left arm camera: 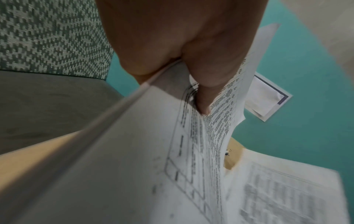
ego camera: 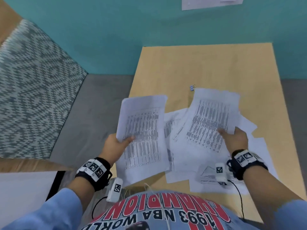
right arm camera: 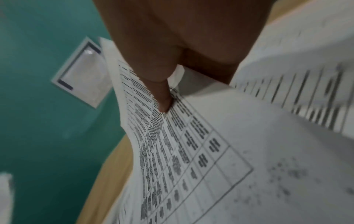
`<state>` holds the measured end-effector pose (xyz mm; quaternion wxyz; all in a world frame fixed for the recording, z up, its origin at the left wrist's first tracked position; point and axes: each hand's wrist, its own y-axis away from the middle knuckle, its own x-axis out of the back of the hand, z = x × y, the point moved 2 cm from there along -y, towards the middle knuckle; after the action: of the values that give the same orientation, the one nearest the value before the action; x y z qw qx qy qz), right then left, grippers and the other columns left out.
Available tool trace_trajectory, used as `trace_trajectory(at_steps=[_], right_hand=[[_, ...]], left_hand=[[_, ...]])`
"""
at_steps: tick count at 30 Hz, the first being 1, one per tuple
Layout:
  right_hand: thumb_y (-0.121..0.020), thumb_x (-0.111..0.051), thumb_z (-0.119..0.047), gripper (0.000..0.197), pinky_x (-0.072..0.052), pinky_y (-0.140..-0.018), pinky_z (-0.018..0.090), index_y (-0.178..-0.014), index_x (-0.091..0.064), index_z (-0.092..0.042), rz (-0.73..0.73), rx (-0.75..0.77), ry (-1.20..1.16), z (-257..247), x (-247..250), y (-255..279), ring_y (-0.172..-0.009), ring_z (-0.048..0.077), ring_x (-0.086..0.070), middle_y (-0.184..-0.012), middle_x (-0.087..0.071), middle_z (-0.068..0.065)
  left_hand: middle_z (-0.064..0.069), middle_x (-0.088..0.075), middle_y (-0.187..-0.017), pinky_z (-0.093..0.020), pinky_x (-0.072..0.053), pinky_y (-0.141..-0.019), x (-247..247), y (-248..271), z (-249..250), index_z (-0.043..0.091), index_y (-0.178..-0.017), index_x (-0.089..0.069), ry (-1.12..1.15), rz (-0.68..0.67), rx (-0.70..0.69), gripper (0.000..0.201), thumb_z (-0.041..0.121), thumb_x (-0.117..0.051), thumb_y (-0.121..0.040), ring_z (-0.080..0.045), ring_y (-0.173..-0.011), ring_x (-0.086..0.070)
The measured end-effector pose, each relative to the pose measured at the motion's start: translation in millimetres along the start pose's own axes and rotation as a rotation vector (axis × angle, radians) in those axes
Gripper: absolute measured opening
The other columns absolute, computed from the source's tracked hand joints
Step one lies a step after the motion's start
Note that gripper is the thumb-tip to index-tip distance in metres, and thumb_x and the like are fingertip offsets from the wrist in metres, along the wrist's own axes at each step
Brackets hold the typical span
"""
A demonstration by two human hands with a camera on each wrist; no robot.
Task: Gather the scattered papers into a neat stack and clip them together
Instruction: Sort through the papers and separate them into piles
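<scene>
Two hands hold printed sheets above a light wooden table [ego camera: 216, 67]. Nearest the camera is the person's blue shirt [ego camera: 157, 211] with red lettering, and a black wristband carrying square markers sits on each wrist.

Just beyond, loose papers [ego camera: 259, 146] lie overlapping on the near right part of the table, some reaching its near edge.

At the table's left edge, the left hand [ego camera: 116, 145] grips a batch of sheets [ego camera: 142, 130] by its lower left side, thumb on the printed face and fingers curled underneath. The left wrist view shows the thumb [left arm camera: 205, 97] pressed on the top page and the batch's edge several sheets thick. The batch is lifted off the table and tilted toward the person.

To the right, the right hand [ego camera: 235, 138] pinches another printed sheet [ego camera: 211, 120] at its lower right side, thumb on top. The right wrist view shows the thumb [right arm camera: 162, 98] flat on a page of table rows. That sheet is raised above the loose papers and leans left. The two held lots are apart, with loose pages showing in the gap between them.

Farther out, a small blue binder clip [ego camera: 192, 88] lies on the bare wood just beyond the right-hand sheet's top left corner.

Past the table, a teal wall rises with a white notice [ego camera: 211, 2] on it, and a patterned grey cushion [ego camera: 29, 90] lies far left.
</scene>
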<state>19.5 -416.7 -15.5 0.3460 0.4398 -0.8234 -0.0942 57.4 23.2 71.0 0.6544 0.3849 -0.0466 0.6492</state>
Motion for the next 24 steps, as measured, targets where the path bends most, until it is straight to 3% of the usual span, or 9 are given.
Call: trace_trajectory(at_steps=[3, 6, 8, 11, 14, 17, 20, 22, 24], right_hand=[[-0.090, -0.081, -0.025, 0.037, -0.053, -0.078, 0.033, -0.121, -0.073, -0.007, -0.008, -0.023, -0.114, 1.7, 62.4, 13.7, -0.083, 0.024, -0.067, -0.110, -0.074, 0.011], [-0.089, -0.081, -0.022, 0.022, -0.042, -0.057, 0.027, -0.107, -0.071, -0.013, -0.022, -0.064, -0.014, 22.8, 130.5, 25.7, -0.066, 0.016, -0.060, -0.099, -0.072, 0.014], [-0.086, -0.083, -0.024, 0.015, -0.049, -0.063, 0.030, -0.092, -0.072, -0.016, -0.014, -0.101, 0.072, 40.3, 164.9, 35.1, -0.072, 0.018, -0.066, -0.098, -0.075, 0.017], [-0.081, -0.087, -0.026, 0.014, -0.061, -0.077, 0.045, -0.086, -0.077, -0.018, -0.060, -0.141, 0.189, 67.5, 189.6, 45.1, -0.075, 0.025, -0.074, -0.087, -0.080, 0.012], [-0.086, -0.084, -0.021, 0.013, -0.047, -0.056, 0.029, -0.088, -0.074, -0.013, -0.109, -0.087, 0.255, 76.5, 183.4, 45.8, -0.065, 0.016, -0.065, -0.072, -0.071, -0.003], [-0.089, -0.081, -0.026, 0.014, -0.050, -0.064, 0.029, -0.099, -0.076, -0.018, -0.178, 0.013, 0.315, 68.1, 158.2, 38.6, -0.081, 0.024, -0.072, -0.085, -0.076, -0.001], [-0.088, -0.077, -0.016, 0.005, -0.051, -0.068, 0.036, -0.089, -0.074, -0.013, -0.243, 0.184, 0.514, 47.9, 131.6, 25.3, -0.086, 0.041, -0.068, -0.085, -0.073, 0.012], [-0.087, -0.075, -0.014, 0.019, -0.049, -0.069, 0.036, -0.075, -0.068, -0.028, -0.312, 0.369, 0.689, 25.8, 106.0, 9.7, -0.081, 0.028, -0.064, -0.084, -0.067, 0.001], [-0.090, -0.072, -0.019, 0.015, -0.053, -0.076, 0.038, -0.080, -0.069, -0.029, -0.364, 0.533, 0.844, 3.0, 77.5, -5.4, -0.089, 0.023, -0.065, -0.098, -0.066, 0.000]], left_hand=[[-0.027, -0.078, -0.089, -0.044, -0.060, -0.072, -1.8, -4.5, 2.6, -0.002, -0.097, -0.078, 0.045, 0.001, -0.012, 0.036, 0.033, -0.083, -0.091, -0.035, -0.076, -0.072], [-0.002, -0.074, -0.071, -0.032, -0.055, -0.065, -9.1, -7.6, 11.9, 0.004, -0.092, -0.077, 0.065, -0.010, -0.006, 0.028, 0.032, -0.081, -0.092, -0.022, -0.067, -0.065], [0.008, -0.070, -0.060, -0.028, -0.052, -0.058, -13.6, -8.1, 20.0, 0.017, -0.085, -0.075, 0.041, -0.009, -0.023, 0.018, 0.032, -0.080, -0.093, -0.017, -0.056, -0.060], [-0.005, -0.074, -0.078, -0.031, -0.055, -0.066, -21.6, -12.5, 27.5, 0.015, -0.090, -0.076, 0.025, -0.020, -0.057, 0.018, 0.033, -0.080, -0.093, -0.024, -0.067, -0.068], [0.000, -0.073, -0.067, -0.029, -0.053, -0.060, -29.6, -15.6, 35.3, 0.011, -0.090, -0.074, 0.010, -0.025, -0.061, 0.022, 0.032, -0.079, -0.094, -0.022, -0.063, -0.068], [0.013, -0.058, -0.046, -0.024, -0.043, -0.053, -34.8, -11.3, 48.3, 0.018, -0.071, -0.063, -0.029, -0.005, -0.068, 0.029, 0.026, -0.077, -0.096, -0.012, -0.052, -0.054], [0.003, -0.062, -0.063, -0.025, -0.042, -0.055, -35.8, -9.2, 53.3, 0.019, -0.071, -0.063, -0.049, 0.013, -0.082, 0.029, 0.024, -0.078, -0.095, -0.017, -0.061, -0.060], [-0.002, -0.069, -0.070, -0.026, -0.046, -0.057, -31.1, -5.4, 56.0, 0.017, -0.078, -0.069, -0.051, 0.019, -0.100, 0.022, 0.027, -0.078, -0.095, -0.029, -0.070, -0.069], [-0.014, -0.077, -0.079, -0.029, -0.050, -0.060, -26.6, -2.5, 54.6, 0.014, -0.086, -0.074, -0.066, 0.036, -0.104, 0.019, 0.030, -0.078, -0.095, -0.037, -0.079, -0.074]])
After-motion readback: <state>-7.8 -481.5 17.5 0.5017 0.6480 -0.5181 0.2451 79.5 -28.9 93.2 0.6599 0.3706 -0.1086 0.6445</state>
